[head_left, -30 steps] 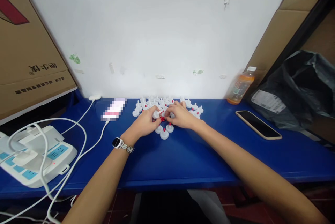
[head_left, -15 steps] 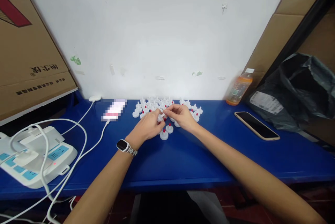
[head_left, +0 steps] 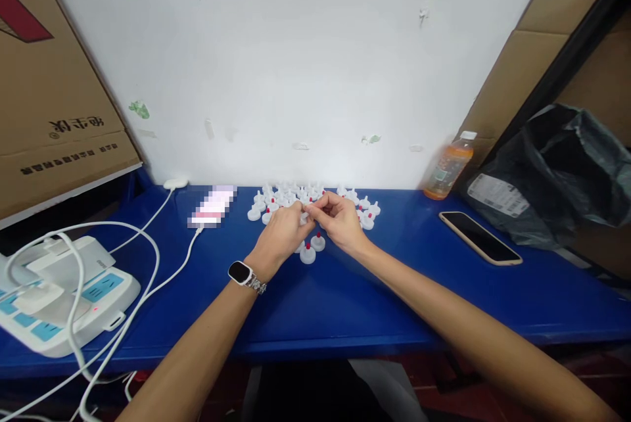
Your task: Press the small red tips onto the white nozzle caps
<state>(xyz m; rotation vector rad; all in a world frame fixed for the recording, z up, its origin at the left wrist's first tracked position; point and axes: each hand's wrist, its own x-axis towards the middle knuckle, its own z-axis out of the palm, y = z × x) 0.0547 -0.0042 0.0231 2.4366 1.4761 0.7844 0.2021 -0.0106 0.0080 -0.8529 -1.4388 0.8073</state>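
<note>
Over the blue table (head_left: 355, 304), my left hand (head_left: 282, 233) has its fingers closed around a white nozzle cap (head_left: 304, 218), mostly hidden behind them. My right hand (head_left: 342, 222) pinches at the cap's tip, its thumb and forefinger meeting the left fingers; what lies between them is too small to make out. Just in front of the hands stand a white cap with a red tip (head_left: 307, 254) and another red-tipped cap (head_left: 318, 242). Behind both hands spreads a group of white nozzle caps (head_left: 254, 213), several with red tips, others plain white.
At left, a power strip (head_left: 106, 307) with looping white cables and a blurred-out device (head_left: 213, 206) lie on the table. To the right are an orange drink bottle (head_left: 447, 169), a phone (head_left: 480, 238) and a dark plastic bag (head_left: 537, 172). A white wall (head_left: 305, 67) rises behind.
The hands have drawn closer together, and the left one has turned over the cap and moved slightly right, hiding more of it. The view has shifted slightly.
</note>
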